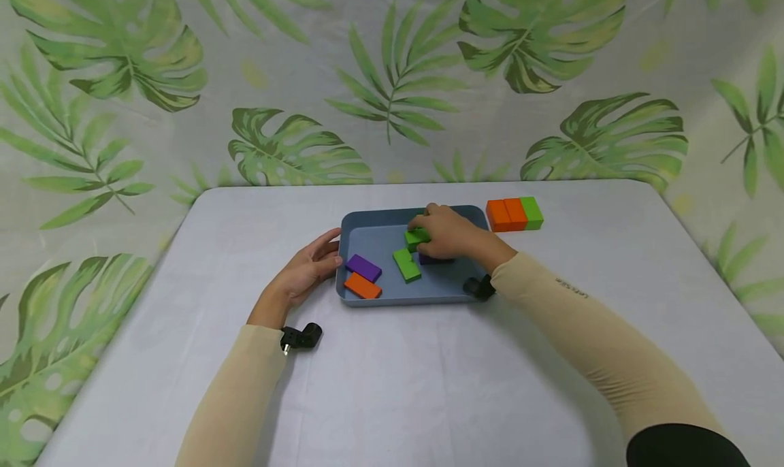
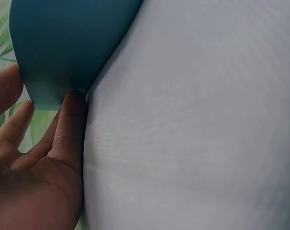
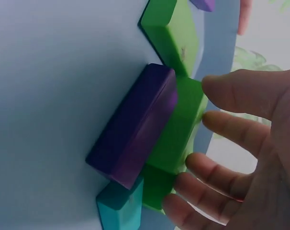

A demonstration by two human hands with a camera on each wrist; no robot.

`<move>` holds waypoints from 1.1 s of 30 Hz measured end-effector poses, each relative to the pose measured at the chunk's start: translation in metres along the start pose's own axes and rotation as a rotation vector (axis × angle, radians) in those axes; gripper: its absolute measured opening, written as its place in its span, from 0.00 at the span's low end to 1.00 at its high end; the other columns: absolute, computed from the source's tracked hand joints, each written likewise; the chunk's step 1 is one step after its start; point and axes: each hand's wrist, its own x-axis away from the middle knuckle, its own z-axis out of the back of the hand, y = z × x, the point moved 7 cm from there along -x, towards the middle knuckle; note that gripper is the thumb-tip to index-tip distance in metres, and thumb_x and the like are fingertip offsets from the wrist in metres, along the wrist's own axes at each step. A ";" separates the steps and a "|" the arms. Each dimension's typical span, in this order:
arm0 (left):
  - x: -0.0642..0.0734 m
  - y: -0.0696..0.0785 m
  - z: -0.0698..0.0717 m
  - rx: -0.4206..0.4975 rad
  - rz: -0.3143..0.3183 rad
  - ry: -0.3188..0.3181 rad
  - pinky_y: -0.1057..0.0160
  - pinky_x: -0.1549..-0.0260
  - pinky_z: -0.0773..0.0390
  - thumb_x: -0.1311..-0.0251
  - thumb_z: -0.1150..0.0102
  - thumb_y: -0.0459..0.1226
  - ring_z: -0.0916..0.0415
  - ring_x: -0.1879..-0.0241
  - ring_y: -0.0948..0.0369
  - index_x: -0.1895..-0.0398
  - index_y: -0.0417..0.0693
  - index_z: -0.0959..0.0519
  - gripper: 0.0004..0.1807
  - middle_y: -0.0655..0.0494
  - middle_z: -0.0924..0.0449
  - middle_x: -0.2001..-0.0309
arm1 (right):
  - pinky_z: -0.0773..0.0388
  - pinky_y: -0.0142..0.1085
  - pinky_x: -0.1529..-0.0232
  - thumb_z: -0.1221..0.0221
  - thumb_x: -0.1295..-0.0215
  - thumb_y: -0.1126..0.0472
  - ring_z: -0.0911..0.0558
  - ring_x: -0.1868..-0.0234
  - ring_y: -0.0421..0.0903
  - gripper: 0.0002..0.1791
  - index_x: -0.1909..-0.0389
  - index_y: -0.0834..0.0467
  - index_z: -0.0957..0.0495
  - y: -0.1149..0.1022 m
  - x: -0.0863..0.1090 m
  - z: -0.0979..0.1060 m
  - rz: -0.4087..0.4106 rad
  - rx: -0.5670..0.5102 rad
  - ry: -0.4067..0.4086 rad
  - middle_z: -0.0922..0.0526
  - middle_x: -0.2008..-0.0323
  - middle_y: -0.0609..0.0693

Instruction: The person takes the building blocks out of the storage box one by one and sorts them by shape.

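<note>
Tray [image 1: 373,239] holds purple blocks [image 1: 364,267], orange block [image 1: 363,286], green blocks [image 1: 407,265], teal block [image 3: 128,211].

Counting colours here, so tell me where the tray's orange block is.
In the head view, the orange block lies at the near left corner of the tray, just in front of a purple block.

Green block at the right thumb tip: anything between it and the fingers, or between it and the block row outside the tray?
Nothing visible stands between the green block and the fingers of the right hand; they appear to touch it. Toward the block row, the right rim of the tray stands in between.
</note>
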 end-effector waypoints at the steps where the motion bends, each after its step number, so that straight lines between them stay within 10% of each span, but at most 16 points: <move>1: 0.000 0.000 0.000 0.002 -0.002 -0.002 0.46 0.24 0.44 0.29 0.51 0.29 0.46 0.23 0.48 0.20 0.58 0.51 0.39 0.44 0.49 0.22 | 0.24 0.50 0.44 0.41 0.34 0.55 0.28 0.44 0.57 0.24 0.36 0.51 0.25 -0.001 0.000 0.000 0.003 -0.006 -0.001 0.30 0.39 0.63; 33: 0.001 0.001 -0.001 -0.011 0.009 0.008 0.46 0.24 0.44 0.29 0.51 0.30 0.46 0.23 0.48 0.20 0.59 0.50 0.38 0.44 0.49 0.22 | 0.35 0.51 0.28 0.36 0.38 0.60 0.32 0.31 0.56 0.35 0.29 0.57 0.33 -0.017 -0.017 -0.009 0.154 -0.100 -0.066 0.30 0.30 0.56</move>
